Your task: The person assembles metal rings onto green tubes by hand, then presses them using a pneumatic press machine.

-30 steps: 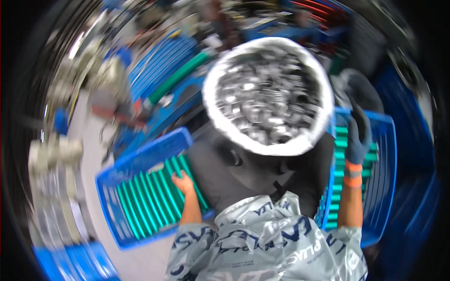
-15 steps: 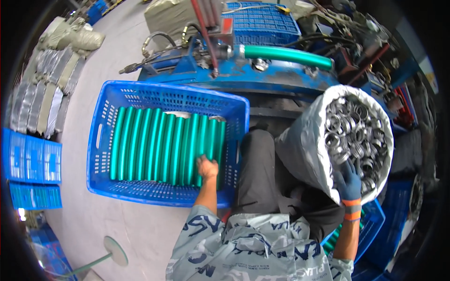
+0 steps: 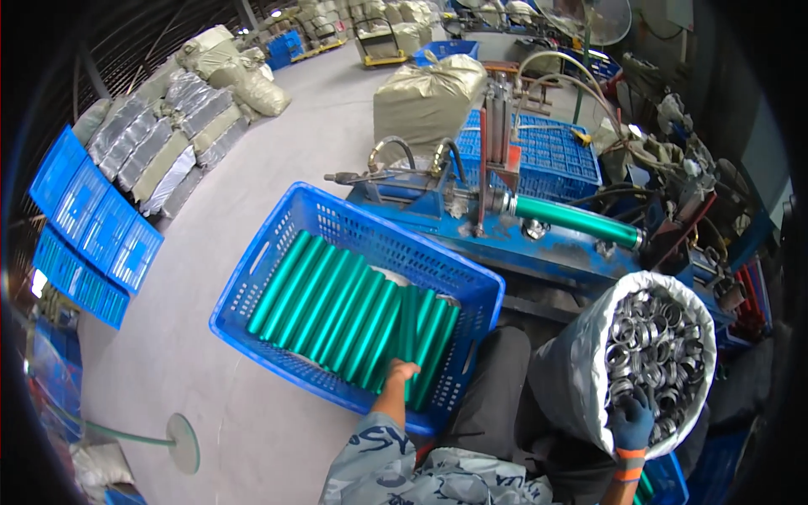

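My bare left hand (image 3: 402, 370) is closed round the near end of a green tube (image 3: 408, 324), which lies at a different slant from its neighbours. Under it, more shiny green tubes (image 3: 324, 290) lie side by side in a blue perforated plastic crate (image 3: 252, 345). My right hand (image 3: 633, 421), in a dark blue glove with an orange-banded cuff, reaches into a white sack (image 3: 568, 370) filled with grey metal rings (image 3: 661, 341). Its fingers are curled down among the rings, and their tips are partly hidden; what they grip I cannot make out.
Ahead stands a blue machine bench (image 3: 471, 240) with hoses and another green tube (image 3: 581, 220) lying along it. Behind it is a stack of blue crates (image 3: 547, 151). Wrapped bales (image 3: 164, 135) line the left side, and a round disc on a rod (image 3: 183, 443) stands at lower left.
The view has tilted up and turned, so the crate and bench appear lower and slanted. My left hand has taken hold of a tube and skewed it. The right hand's fingers have curled among the rings.
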Tool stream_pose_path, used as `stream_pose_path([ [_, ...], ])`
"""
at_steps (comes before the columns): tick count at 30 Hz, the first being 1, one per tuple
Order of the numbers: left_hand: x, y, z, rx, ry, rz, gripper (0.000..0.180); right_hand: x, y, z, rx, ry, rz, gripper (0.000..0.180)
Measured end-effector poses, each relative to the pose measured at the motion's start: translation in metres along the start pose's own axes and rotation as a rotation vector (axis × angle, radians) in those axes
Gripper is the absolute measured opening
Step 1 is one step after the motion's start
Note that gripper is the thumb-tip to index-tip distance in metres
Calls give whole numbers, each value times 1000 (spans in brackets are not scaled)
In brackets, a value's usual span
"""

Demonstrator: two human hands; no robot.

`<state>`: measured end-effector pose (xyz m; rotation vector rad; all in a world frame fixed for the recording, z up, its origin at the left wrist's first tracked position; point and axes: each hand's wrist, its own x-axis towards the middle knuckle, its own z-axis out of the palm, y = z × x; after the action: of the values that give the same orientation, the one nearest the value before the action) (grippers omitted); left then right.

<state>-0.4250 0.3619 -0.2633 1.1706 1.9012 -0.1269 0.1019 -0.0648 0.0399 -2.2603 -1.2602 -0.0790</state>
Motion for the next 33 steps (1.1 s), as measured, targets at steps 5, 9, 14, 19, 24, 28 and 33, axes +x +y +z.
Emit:
stream_pose_path([
  [5,-55,23,22,-462,417,402,110,3,26,14,348,92,92,35],
  [9,-160,98,39,-541,205,689,90,-11,57,3,188,151,112,47],
  [14,-200,115,19,-596,162,896,72,3,58,-3,75,100,73,56],
  [19,-339,185,7,-346,135,1242,70,-17,60,-59,326,-45,154,39],
  [24,-429,225,30,88,137,1442,75,-32,52,-92,468,-97,200,38],
  [28,-461,240,32,224,156,1567,73,-11,40,-76,1144,141,485,44],
  [33,-482,245,45,229,72,1550,68,-11,73,-41,1772,174,577,60],
])
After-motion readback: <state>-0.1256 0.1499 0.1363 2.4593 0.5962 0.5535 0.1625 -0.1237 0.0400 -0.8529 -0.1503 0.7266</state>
